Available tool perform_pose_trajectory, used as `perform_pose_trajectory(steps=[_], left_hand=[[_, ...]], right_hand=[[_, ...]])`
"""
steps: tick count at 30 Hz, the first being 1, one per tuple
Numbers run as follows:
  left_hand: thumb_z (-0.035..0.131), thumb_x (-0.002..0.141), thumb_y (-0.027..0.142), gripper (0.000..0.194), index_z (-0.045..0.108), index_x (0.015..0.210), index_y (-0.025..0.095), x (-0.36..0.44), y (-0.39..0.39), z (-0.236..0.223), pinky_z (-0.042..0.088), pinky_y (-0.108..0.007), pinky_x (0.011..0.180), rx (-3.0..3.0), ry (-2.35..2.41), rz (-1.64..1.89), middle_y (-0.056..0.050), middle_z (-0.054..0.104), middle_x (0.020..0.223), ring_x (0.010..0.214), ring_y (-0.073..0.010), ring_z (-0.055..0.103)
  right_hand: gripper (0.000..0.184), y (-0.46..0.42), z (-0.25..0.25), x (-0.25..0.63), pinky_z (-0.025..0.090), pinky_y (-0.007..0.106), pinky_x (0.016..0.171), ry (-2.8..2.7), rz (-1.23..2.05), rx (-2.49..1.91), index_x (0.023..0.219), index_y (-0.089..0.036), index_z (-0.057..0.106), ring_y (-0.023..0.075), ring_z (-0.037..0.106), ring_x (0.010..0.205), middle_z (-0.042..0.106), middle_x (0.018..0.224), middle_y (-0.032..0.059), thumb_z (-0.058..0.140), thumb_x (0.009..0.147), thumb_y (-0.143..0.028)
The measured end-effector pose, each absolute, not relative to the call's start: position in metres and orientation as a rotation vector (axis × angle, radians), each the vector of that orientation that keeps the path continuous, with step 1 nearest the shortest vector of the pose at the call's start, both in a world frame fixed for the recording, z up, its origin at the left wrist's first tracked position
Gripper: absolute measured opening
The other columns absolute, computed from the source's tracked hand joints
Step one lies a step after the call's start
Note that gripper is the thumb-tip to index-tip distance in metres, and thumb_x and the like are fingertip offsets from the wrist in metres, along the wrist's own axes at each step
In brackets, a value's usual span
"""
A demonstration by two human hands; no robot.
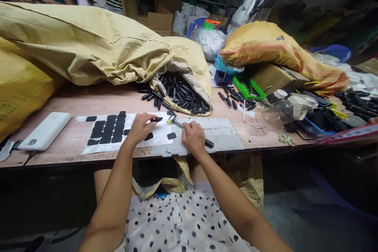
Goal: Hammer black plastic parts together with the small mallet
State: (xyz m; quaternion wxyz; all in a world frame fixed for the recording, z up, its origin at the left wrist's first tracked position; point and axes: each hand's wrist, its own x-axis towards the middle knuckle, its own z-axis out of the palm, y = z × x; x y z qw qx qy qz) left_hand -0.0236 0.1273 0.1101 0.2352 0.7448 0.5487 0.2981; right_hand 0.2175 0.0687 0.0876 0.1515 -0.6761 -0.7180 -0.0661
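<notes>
My left hand (141, 128) pinches a small black piece (157, 119) above a white sheet (132, 120). On that sheet lie rows of black rounded-square stickers (109, 128), with a few loose ones to the right. My right hand (193, 137) is closed round a small hammer (209, 143), gripping its dark handle. The hammer's metal head with a yellow-green face (171, 119) points left, close to the piece in my left hand. Beneath the hammer is a grey board (224, 130). Behind my hands, black cylindrical parts (180, 92) spill from the mouth of a beige sack (189, 53).
A white power bank (45, 130) with a cable lies on the left. Toward the right are a green tray (249, 88), a clear plastic jug (291, 108) and scissors (287, 139). Full sacks line the back, including an orange one (265, 45). Other people stand at back left.
</notes>
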Motion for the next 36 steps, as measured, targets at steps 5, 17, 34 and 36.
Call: perform_pose_trajectory(steps=[5, 17, 34, 36], left_hand=[[0.064, 0.086, 0.030, 0.026, 0.077, 0.107, 0.026, -0.007, 0.106, 0.091, 0.046, -0.043, 0.093, 2.092, 1.437, 0.726, -0.005, 0.070, 0.098, 0.098, -0.0273, 0.057], [0.071, 0.082, 0.035, 0.017, 0.077, 0.094, 0.025, -0.010, 0.112, 0.083, 0.046, -0.041, 0.091, 2.065, 1.490, 0.780, -0.005, 0.069, 0.091, 0.097, -0.0274, 0.057], [0.077, 0.074, 0.029, 0.009, 0.070, 0.075, 0.024, -0.004, 0.110, 0.082, 0.046, -0.039, 0.085, 1.967, 1.524, 0.846, -0.002, 0.065, 0.081, 0.093, -0.0255, 0.055], [0.077, 0.073, 0.028, 0.008, 0.069, 0.072, 0.024, -0.003, 0.110, 0.082, 0.046, -0.039, 0.085, 1.965, 1.535, 0.852, -0.002, 0.065, 0.080, 0.091, -0.0252, 0.055]], right_hand=[[0.023, 0.069, 0.088, 0.218, 0.035, 0.033, 0.077, -2.048, -0.161, -1.956, 0.111, -0.023, 0.072, 0.0245, 0.048, 0.093, 0.061, 0.101, 0.0088, 0.054, 0.097, -0.024], [0.021, 0.074, 0.102, 0.222, 0.043, 0.029, 0.077, -2.028, 0.075, -1.933, 0.106, -0.024, 0.071, 0.0210, 0.057, 0.093, 0.066, 0.102, 0.0065, 0.051, 0.101, -0.025], [0.048, 0.028, 0.103, 0.187, 0.045, 0.020, 0.065, -2.139, 0.017, -1.680, 0.143, -0.033, 0.063, 0.0145, 0.062, 0.079, 0.062, 0.092, 0.0023, 0.043, 0.103, -0.018], [0.048, 0.028, 0.102, 0.187, 0.045, 0.021, 0.063, -2.169, 0.027, -1.694, 0.142, -0.035, 0.064, 0.0148, 0.061, 0.077, 0.061, 0.090, 0.0017, 0.045, 0.101, -0.017]])
